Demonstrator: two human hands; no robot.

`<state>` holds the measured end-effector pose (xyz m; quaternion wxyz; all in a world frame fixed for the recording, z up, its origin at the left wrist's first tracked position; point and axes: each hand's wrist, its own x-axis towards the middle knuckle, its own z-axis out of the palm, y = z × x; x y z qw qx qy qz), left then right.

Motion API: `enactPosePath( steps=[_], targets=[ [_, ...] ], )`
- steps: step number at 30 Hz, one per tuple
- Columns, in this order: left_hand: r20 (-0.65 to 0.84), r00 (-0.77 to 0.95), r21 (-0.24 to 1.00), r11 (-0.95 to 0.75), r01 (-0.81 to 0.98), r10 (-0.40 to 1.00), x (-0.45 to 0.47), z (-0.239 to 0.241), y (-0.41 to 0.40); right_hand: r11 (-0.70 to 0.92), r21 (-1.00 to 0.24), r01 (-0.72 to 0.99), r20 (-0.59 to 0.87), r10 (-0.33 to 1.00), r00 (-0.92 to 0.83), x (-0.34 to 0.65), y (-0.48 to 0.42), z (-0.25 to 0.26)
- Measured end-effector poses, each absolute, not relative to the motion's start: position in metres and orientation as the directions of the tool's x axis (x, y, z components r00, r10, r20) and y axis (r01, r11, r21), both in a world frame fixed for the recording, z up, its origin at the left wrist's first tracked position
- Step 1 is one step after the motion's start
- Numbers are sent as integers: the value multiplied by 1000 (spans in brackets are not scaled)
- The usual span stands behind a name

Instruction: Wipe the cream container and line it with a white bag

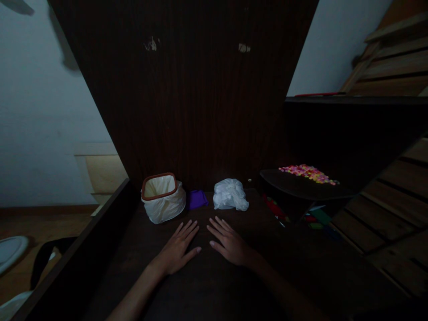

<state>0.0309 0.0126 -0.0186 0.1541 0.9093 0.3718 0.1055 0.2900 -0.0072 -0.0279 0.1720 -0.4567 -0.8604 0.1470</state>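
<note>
My left hand [180, 247] rests flat on the dark wooden desk [200, 294], fingers spread and holding nothing. Beside it, my right hand [230, 243] also lies palm down with its fingers apart. Beyond the left fingertips stands a small bin [163, 205] with a brown rim and a whitish plastic liner. A folded purple cloth or bag [198, 199] lies to the right of the bin. Past my right fingertips sits a crumpled white plastic bag [230, 195]; what is inside, if anything, is hidden. Neither hand touches these things.
A tall dark panel [203, 102] rises behind the desk. At right, a low shelf [301, 189] bears a pile of small pink and yellow pieces [309, 173], with red and green items below. A raised edge [76, 245] borders the left side. Wooden slats [377, 218] stand far right.
</note>
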Motion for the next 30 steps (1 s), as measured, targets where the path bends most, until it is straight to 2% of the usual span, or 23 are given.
enactPosePath(
  steps=[5,10,17,30],
  targets=[
    [115,714,358,-699,619,691,30,-20,13,545,-416,728,176,833,-524,290,-7,-28],
    [69,711,327,-690,646,699,31,-21,13,556,-388,735,185,828,-530,290,-6,-30],
    [92,713,283,-705,651,695,31,-20,13,560,-363,745,161,825,-542,291,-6,-29],
    [115,720,252,-721,645,685,31,-18,12,570,-382,728,199,820,-537,291,-5,-32]
  ],
)
